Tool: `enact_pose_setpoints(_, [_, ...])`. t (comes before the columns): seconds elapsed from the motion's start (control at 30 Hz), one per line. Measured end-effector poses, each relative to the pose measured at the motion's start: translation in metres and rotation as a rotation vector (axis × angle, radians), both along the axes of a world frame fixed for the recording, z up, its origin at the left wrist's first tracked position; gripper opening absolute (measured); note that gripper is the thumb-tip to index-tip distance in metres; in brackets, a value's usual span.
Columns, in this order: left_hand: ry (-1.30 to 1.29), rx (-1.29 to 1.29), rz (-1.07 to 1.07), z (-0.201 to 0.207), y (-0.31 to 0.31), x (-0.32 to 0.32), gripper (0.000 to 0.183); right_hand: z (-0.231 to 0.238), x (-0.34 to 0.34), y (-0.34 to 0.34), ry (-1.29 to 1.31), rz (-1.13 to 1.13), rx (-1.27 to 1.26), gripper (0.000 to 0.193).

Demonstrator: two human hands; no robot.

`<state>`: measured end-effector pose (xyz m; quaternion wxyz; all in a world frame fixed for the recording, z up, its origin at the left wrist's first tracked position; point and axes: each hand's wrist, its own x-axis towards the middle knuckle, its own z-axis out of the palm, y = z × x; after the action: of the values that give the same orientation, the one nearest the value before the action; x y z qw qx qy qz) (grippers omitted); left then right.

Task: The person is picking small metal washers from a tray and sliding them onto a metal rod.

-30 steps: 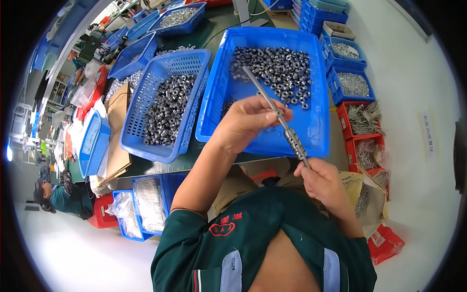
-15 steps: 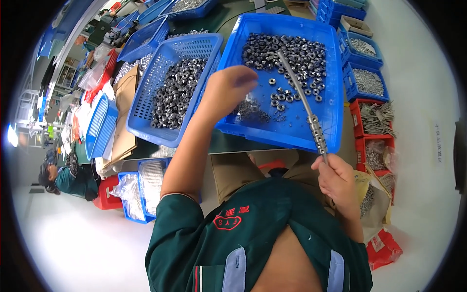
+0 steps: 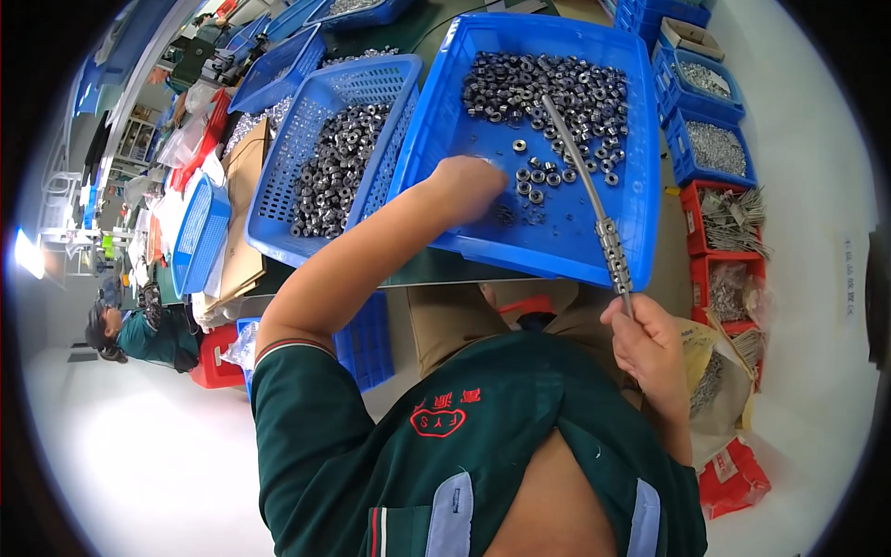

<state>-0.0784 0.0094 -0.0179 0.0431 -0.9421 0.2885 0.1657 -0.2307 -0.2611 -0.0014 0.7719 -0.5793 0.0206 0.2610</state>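
Observation:
My right hand (image 3: 647,342) is closed around the lower end of a thin metal rod (image 3: 577,158). Several shiny metal rings (image 3: 613,255) are threaded on the rod just above my fingers. The rod slants up over a blue plastic tray (image 3: 575,243), its far tip above a heap of small metal rings (image 3: 548,85). My left hand (image 3: 469,188) is inside the tray's left part, near some loose rings (image 3: 536,174) and dark small bits (image 3: 506,215). Motion smears its fingers, so their grip is unclear.
Left of the tray stands a blue perforated basket (image 3: 269,200) of metal rings. Cardboard (image 3: 243,176) and a smaller blue basket (image 3: 200,237) lie farther left. Blue and red bins (image 3: 696,221) of metal parts line the right side. A seated person (image 3: 153,330) is at far left.
My left hand has moved lower and a little to the right within the tray, its elbow swinging outward to the left. My right hand keeps the rod in nearly the same pose.

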Motion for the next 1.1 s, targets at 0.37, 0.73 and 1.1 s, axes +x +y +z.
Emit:
enact_pose_setpoints(0.37, [0.533, -1.21, 0.409, 0.039, 0.035, 0.002, 0.024, -0.005, 0.0, -0.008, -0.004, 0.034, 0.002, 0.012])
enact_pose_setpoints(0.73, [1.011, -1.97, 0.327, 0.017, 0.025, 0.001, 0.029, -0.001, -0.009, -0.007, -0.051, 0.137, -0.023, 0.012])
enact_pose_setpoints(1.1, [0.931, -1.971, 0.366, 0.025, 0.017, 0.001, 0.025, 0.002, -0.006, -0.01, -0.031, 0.151, -0.053, 0.014])
